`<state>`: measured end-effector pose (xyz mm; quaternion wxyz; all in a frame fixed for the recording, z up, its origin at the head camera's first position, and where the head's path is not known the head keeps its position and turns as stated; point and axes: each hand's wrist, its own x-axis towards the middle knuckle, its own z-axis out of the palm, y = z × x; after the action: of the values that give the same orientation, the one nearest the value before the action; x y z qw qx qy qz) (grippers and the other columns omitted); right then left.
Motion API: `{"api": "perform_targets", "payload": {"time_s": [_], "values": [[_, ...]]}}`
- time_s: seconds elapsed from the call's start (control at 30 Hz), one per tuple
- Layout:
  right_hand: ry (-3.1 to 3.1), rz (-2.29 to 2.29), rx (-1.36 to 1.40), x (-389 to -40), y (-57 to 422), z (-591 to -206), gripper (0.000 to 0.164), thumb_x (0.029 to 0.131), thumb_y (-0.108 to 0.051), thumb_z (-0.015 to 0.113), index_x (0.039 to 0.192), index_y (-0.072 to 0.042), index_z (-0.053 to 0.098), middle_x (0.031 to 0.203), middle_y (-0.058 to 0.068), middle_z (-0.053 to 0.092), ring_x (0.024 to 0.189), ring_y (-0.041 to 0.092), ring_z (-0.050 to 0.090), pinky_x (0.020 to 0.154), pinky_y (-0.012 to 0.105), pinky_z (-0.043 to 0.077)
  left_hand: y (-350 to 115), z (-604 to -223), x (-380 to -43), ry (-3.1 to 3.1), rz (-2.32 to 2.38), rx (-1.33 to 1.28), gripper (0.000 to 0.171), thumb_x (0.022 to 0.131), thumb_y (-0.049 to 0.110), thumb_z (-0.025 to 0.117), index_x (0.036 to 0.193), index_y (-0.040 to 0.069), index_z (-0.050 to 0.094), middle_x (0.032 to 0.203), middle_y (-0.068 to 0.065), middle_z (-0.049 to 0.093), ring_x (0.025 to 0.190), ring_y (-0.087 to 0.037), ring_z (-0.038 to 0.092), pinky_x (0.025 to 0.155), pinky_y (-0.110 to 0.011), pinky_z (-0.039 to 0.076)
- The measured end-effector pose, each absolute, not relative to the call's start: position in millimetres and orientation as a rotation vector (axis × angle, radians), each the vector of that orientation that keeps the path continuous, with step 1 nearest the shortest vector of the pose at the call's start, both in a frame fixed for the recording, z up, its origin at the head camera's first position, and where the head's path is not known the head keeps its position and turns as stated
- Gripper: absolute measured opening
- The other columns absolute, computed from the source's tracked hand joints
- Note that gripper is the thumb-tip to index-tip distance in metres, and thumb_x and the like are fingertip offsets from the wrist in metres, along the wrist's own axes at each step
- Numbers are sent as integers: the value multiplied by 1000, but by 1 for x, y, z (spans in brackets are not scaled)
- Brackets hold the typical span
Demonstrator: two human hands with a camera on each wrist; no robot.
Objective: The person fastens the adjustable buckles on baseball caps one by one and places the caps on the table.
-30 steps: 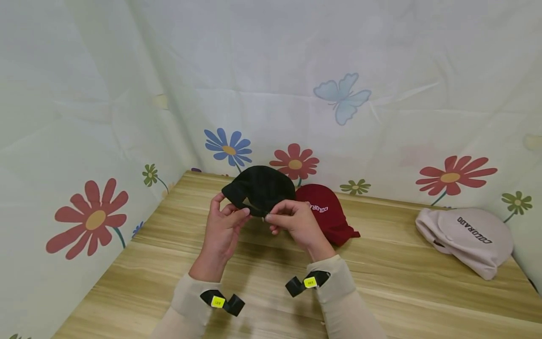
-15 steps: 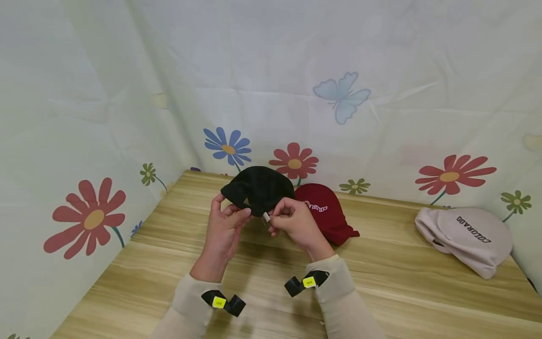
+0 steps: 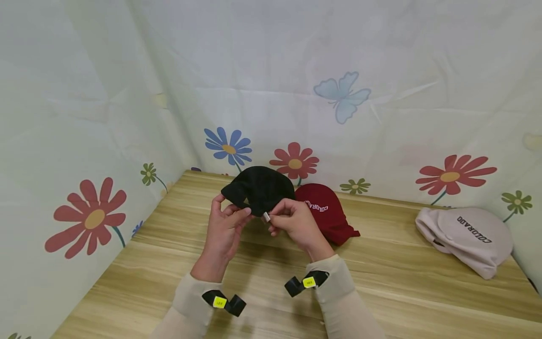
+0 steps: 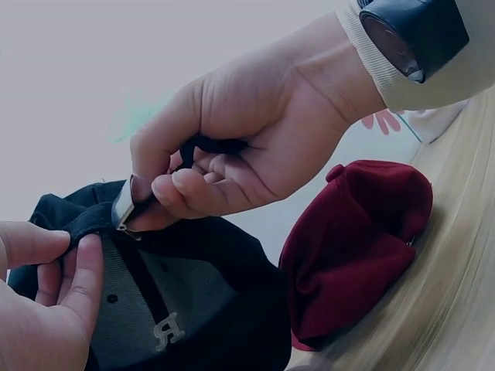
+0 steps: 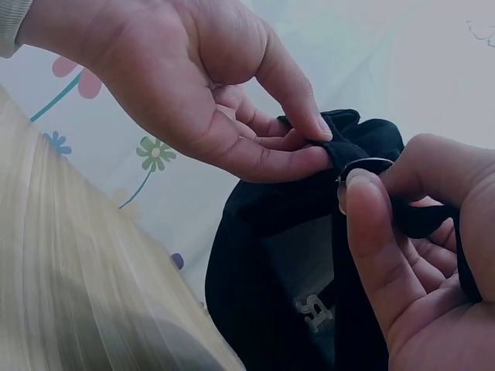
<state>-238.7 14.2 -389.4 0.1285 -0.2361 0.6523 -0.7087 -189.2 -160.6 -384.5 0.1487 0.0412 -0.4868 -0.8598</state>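
Note:
A black baseball cap [image 3: 260, 186] is held up by both hands, its back strap toward the person. The left hand [image 3: 222, 230] pinches the cap's black strap [image 4: 91, 220] between thumb and fingers, just beside the buckle. With thumb and forefinger, the right hand [image 3: 298, 223] grips the silver metal buckle [image 4: 124, 202] on that strap. A loose strap end [image 5: 424, 219] runs through the right palm. Inside the cap, a pale letter mark [image 4: 168, 331] shows in the left wrist view.
A dark red cap [image 3: 323, 212] lies on the wooden table [image 3: 389, 263] right behind the right hand. Farther right sits a beige cap [image 3: 476, 238] lettered COLORADO. White floral cloth [image 3: 254, 61] walls off the back and left.
The metal buckle between the right fingers has tilted into sight since a second ago, and its angle has shifted slightly again. Both hands and the cap stay nearly in place.

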Motion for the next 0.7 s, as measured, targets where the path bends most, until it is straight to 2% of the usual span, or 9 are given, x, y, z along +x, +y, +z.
{"api": "perform_targets", "payload": {"time_s": [0.27,0.33,0.5,0.57,0.7], "values": [[1905,-2048,-686,-238,14,-389,11,88,-5,68,94,3,65,89,33,63,59,18,64,63,33,60,-160,-384,-189,-1377,-2482,107,57,85,-19,57,118,23,40,81,-1,61,71,-14,65,76,-29,59],[1907,-2038,-678,-238,14,-389,14,87,-7,70,96,3,67,91,31,66,59,17,64,62,32,60,-160,-383,-188,-1369,-2486,104,56,85,-19,57,117,23,40,80,-1,61,71,-14,65,76,-29,59],[1905,-2010,-675,-238,14,-389,18,85,-10,73,96,4,68,86,12,71,60,17,63,61,30,59,-160,-383,-188,-1364,-2491,100,55,85,-19,57,116,23,40,79,-1,61,71,-14,65,75,-28,59],[1905,-2000,-679,-238,14,-389,19,86,-10,73,96,5,67,85,12,70,60,17,63,62,30,59,-160,-383,-188,-1366,-2490,99,55,85,-19,57,116,23,40,79,-1,61,71,-14,65,75,-29,59],[1915,-1972,-677,-238,15,-388,17,87,-9,72,98,4,69,89,23,67,60,17,64,64,31,60,-160,-383,-188,-1372,-2486,100,55,85,-19,57,117,23,40,79,-1,62,72,-14,65,75,-28,59]]}}
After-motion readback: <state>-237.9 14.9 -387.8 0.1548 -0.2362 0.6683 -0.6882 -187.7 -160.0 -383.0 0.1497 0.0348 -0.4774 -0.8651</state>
